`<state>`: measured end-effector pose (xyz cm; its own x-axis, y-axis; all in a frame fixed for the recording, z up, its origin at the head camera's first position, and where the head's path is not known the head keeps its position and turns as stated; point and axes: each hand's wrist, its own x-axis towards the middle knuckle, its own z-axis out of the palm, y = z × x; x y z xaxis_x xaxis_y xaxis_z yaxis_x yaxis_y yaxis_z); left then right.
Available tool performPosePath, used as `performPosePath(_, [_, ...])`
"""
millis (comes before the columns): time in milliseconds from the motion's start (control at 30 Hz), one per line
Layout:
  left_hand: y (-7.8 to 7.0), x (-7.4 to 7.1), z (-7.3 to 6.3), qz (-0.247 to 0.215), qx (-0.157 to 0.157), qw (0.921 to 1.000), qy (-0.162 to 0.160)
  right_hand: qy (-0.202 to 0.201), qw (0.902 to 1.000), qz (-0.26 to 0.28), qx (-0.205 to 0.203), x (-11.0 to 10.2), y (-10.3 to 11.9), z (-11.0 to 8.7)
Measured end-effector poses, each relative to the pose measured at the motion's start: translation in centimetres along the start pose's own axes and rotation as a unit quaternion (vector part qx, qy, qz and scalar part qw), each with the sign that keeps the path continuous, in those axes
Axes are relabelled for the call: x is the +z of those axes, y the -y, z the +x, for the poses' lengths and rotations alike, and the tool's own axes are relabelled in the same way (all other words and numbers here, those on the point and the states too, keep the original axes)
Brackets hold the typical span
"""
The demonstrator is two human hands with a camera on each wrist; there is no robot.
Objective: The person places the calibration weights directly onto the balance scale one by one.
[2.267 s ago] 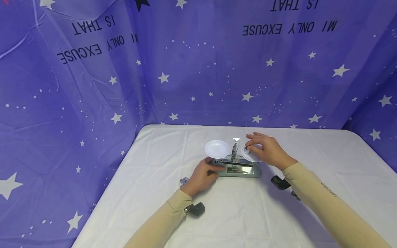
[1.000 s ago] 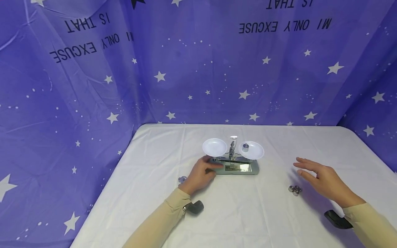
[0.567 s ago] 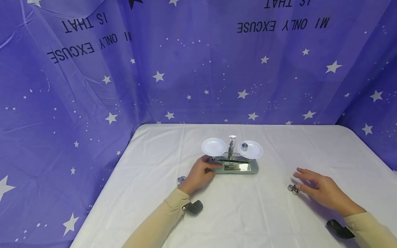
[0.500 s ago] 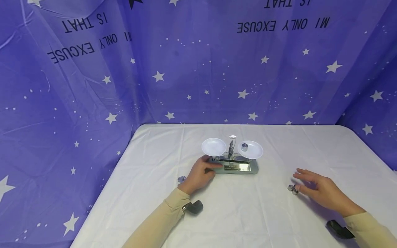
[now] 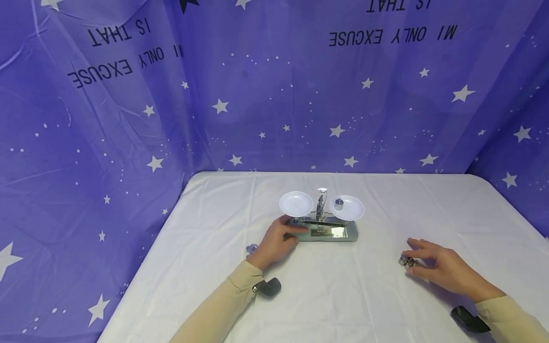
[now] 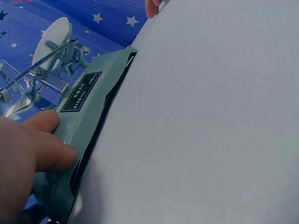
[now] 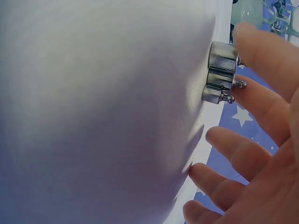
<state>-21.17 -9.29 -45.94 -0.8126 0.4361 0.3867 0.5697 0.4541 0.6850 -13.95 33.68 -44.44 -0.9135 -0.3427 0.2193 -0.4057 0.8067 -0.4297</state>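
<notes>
A balance scale [image 5: 349,232] with two white pans and a green base stands on the table. My left hand [image 5: 274,242] rests on the left end of its base, thumb and index finger extended over the surface in the left wrist view. One metal weight [image 5: 339,205] sits in the right pan; the left pan [image 5: 296,204] holds nothing. Away to the right, my right hand [image 5: 446,269] is at a small cluster of knobbed metal weights [image 7: 222,57] on the cloth. Its thumb and index finger are right by the knobs, the other fingers spread apart.
More small shiny pieces [image 5: 251,248] lie left of my left wrist, partly behind it. A white cloth [image 5: 334,295] covers the table. Purple star-printed curtains [image 5: 274,95] enclose the back and sides. A black wrist device [image 5: 469,319] hangs under the right sleeve.
The right hand has left the weight in the right pan, moved right and toward me, and come down to the weight cluster. The left hand stays on the base.
</notes>
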Motion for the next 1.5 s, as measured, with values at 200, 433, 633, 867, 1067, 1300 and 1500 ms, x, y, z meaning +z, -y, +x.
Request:
performPosePath(200, [-0.05, 0.00, -0.06, 0.002, 0.004, 1.0000, -0.001, 0.009, 1.0000, -0.002, 0.003, 0.16, 0.00, 0.00])
performPosePath(433, [-0.05, 0.00, -0.01, 0.001, -0.001, 1.0000, 0.000, -0.011, 0.9998, -0.016, -0.009, 0.26, -0.08, -0.01])
performPosePath(633, [0.00, 0.08, 0.05, -0.003, -0.002, 1.0000, -0.002, -0.011, 0.9995, -0.025, -0.014, 0.32, -0.36, -0.12])
performPosePath(867, [0.02, 0.10, 0.02, 0.000, 0.006, 1.0000, -0.004, -0.024, 0.9992, -0.004, -0.032, 0.38, -0.67, -0.30])
performPosePath(1067, [0.08, 0.06, 0.01, -0.005, -0.003, 1.0000, 0.000, -0.024, 0.9992, 0.001, -0.032, 0.36, -0.70, -0.24])
performPosePath(1300, [-0.08, 0.03, -0.09, -0.003, -0.005, 1.0000, 0.000, -0.032, 0.9988, -0.011, -0.035, 0.41, -0.81, -0.31])
performPosePath(1500, [-0.19, -0.05, -0.05, -0.005, -0.002, 1.0000, -0.002, -0.025, 0.9994, -0.004, -0.023, 0.07, -0.53, -0.07])
